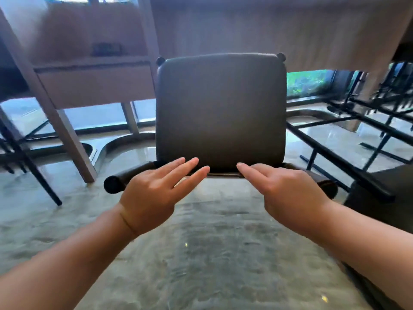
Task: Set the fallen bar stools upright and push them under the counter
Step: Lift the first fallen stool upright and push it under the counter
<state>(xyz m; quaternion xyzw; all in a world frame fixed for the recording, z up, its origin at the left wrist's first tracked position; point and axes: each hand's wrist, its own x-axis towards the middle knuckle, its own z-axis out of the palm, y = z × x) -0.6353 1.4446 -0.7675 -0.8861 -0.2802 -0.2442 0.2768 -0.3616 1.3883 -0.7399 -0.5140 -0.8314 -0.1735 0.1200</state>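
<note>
Flanking the upright stool (pixel 220 113), another stool's black frame (pixel 348 139) lies right.

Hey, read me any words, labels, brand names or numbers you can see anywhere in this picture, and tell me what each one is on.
None can be read.
The bar stool shows a plain dark cushion with no tag or logo in view.
The counter has bare wood panels with no print.
A small dark object on the shelf at the upper left is too blurred to tell whether it carries any text.
Neither the left hand nor the right hand bears any writing.
</note>
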